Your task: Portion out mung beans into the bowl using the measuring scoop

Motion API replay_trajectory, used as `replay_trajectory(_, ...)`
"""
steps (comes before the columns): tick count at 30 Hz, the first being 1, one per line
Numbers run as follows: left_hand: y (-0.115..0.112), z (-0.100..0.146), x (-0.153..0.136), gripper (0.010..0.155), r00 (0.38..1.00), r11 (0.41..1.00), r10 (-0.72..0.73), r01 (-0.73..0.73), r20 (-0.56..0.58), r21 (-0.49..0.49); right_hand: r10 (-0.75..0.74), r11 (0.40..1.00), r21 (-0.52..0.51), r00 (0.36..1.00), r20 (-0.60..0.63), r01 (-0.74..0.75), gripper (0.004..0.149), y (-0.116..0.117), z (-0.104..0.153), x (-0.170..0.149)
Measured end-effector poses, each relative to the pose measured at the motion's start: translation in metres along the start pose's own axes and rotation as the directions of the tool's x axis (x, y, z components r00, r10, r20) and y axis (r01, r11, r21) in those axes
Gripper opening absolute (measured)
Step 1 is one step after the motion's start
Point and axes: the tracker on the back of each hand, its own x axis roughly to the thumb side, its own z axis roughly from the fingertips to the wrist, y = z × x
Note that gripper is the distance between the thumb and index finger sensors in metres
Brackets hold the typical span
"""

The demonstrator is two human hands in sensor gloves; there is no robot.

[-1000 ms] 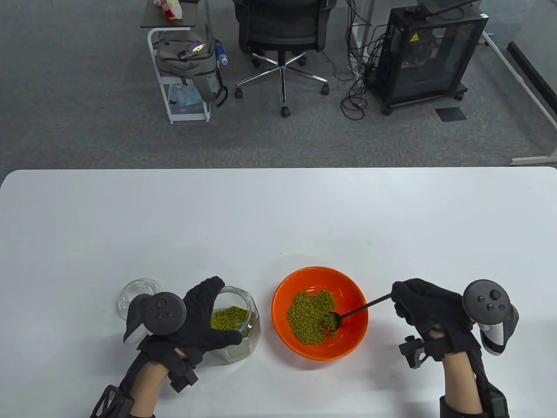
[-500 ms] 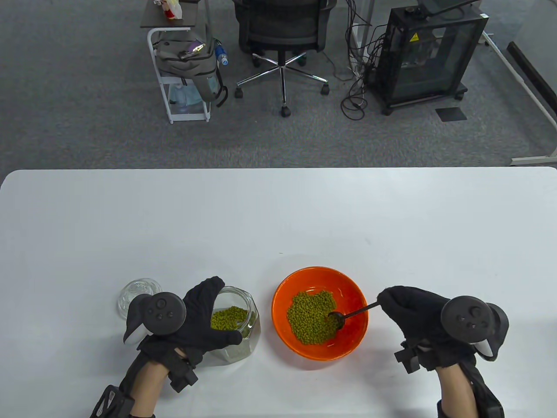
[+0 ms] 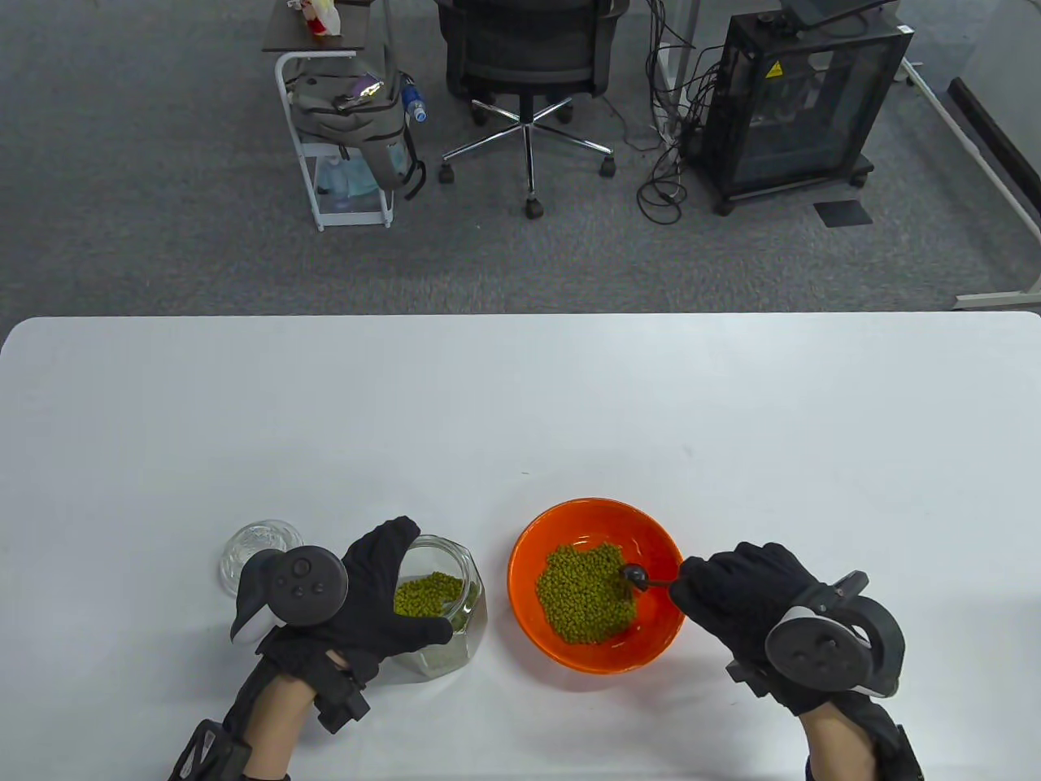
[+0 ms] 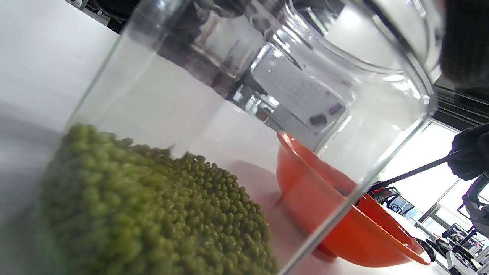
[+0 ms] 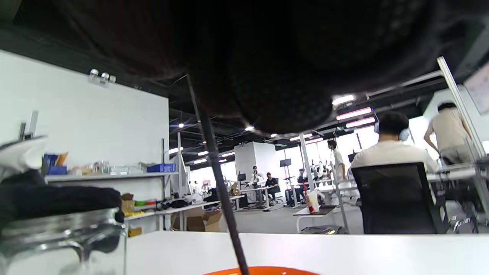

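We see the right hand [image 3: 744,598] pinching the scoop [image 3: 635,576], turned over above the beans [image 3: 584,604] in the bowl [image 3: 543,529]. Left hand [image 3: 370,606] grips the jar [image 3: 463,606]. Risk: a careless return swing clips a rim, scattering beans on the counter [image 3: 520,407].

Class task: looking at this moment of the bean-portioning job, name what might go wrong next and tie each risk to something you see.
1. The right hand holds the scoop by its thin handle; swinging it toward the jar might knock the orange bowl.
2. The left hand partly covers the jar's mouth, so the scoop may bump its fingers and scatter mung beans.
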Motion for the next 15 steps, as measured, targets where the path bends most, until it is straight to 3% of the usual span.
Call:
replay_trajectory(5, 0.0, 0.0, 0.0, 0.124, 1.0, 1.0, -0.001, 0.001, 0.0, 0.0, 0.022, 0.998, -0.068, 0.997, 0.068, -0.017, 0.043, -0.004, 0.002, 0.01)
replay_trajectory(7, 0.0, 0.0, 0.0, 0.124, 1.0, 1.0, -0.002, 0.002, 0.0, -0.001, 0.016, 0.99, -0.141, 0.997, 0.079, -0.005, 0.043, -0.007, 0.004, 0.009)
replay_trajectory(12, 0.0, 0.0, 0.0, 0.124, 1.0, 1.0, -0.003, 0.003, 0.0, -0.001, -0.124, 0.961, -0.251, 0.992, -0.007, 0.118, 0.043, -0.014, 0.007, -0.007)
replay_trajectory(15, 0.0, 0.0, 0.0, 0.124, 1.0, 1.0, -0.003, 0.003, 0.0, -0.001, -0.117, 0.953, -0.288, 0.992, -0.048, 0.098, 0.043, -0.015, 0.008, -0.011)
